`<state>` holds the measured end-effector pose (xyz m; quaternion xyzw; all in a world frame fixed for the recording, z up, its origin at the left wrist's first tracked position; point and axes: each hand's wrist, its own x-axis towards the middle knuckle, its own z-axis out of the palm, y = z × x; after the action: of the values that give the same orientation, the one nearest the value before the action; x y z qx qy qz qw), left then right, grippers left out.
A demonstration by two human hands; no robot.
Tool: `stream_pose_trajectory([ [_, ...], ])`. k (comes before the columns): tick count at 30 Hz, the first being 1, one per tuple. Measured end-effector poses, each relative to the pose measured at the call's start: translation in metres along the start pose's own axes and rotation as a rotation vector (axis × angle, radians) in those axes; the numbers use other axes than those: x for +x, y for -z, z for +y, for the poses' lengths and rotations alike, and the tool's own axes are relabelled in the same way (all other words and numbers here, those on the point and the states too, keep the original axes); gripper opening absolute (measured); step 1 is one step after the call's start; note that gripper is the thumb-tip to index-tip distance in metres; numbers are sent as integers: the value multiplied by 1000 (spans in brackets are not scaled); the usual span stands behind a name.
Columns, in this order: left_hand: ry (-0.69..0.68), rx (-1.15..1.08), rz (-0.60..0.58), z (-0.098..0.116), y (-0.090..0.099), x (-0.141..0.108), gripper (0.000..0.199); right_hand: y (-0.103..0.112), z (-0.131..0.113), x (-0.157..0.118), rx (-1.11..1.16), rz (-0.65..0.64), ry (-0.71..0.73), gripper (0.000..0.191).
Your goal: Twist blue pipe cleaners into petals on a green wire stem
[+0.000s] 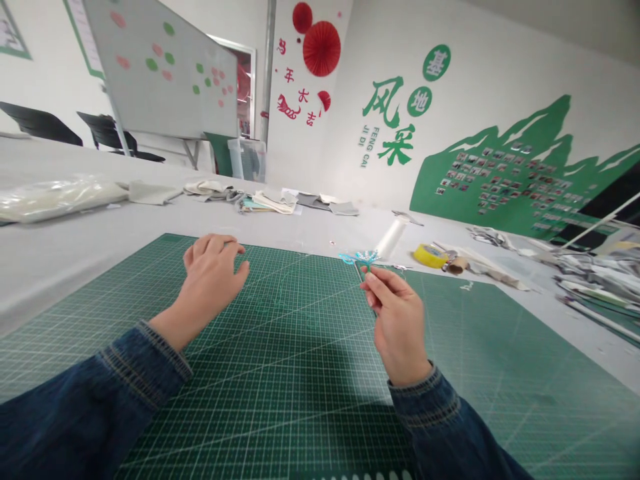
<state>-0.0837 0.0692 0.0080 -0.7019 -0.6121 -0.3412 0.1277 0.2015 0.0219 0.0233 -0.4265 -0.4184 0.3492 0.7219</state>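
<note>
Between the thumb and fingers of my right hand is a small beaded flower, with pale blue and clear loops spreading from a green base. A thin dark stick-like piece shows beside my fingertips; I cannot make out what it is. My left hand is over the left part of the green cutting mat, fingers slightly bent and thumb held apart, with nothing in it. Whether it touches the mat I cannot tell. Behind the flower lies a white roll.
Yellow tape and a brown cardboard tube lie beyond the mat's right part. Fabric pieces line the table's far side, and a plastic-wrapped bundle sits at left. More strips and scraps are piled at right.
</note>
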Motion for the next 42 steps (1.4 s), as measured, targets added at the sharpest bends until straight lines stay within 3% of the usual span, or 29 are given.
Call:
stream_pose_trajectory([
  [3,-125,-187,19,25,8,-8,23,-7,-2,-8,2,-50,-19,11],
  [5,-111,-490,-131,43,12,-14,29,-12,-3,-13,-1,-100,-61,10],
  [8,157,-1058,-501,70,16,-27,42,-19,-4,-23,-3,-199,-157,10],
  [11,363,-1480,-676,90,20,-40,39,-24,-3,-31,-8,-283,-212,10],
  [14,475,-1701,-827,99,21,-46,35,-27,-2,-37,-29,-310,-213,10],
  [17,540,-1800,-947,98,16,-49,35,-28,-2,-38,-54,-293,-200,10],
  [20,693,-1808,-955,93,6,-50,38,-28,-1,-36,-74,-282,-188,9],
  [23,812,-1703,-1002,88,-2,-50,26,-27,0,-36,-84,-295,-174,7],
  [27,721,-1510,-1245,85,0,-49,13,-26,1,-36,-85,-293,-163,7],
  [30,589,-1472,-1355,84,6,-47,23,-25,1,-35,-91,-280,-165,8],
  [33,462,-1407,-1346,83,9,-46,29,-24,1,-33,-114,-275,-155,8],
  [36,302,-1202,-1236,83,9,-44,35,-22,2,-31,-158,-263,-145,10],
  [39,148,-974,-1015,83,8,-43,51,-19,4,-29,-282,-237,-105,10],
  [42,-47,-713,-679,82,11,-43,60,-18,5,-29,-453,-217,-21,6],
])
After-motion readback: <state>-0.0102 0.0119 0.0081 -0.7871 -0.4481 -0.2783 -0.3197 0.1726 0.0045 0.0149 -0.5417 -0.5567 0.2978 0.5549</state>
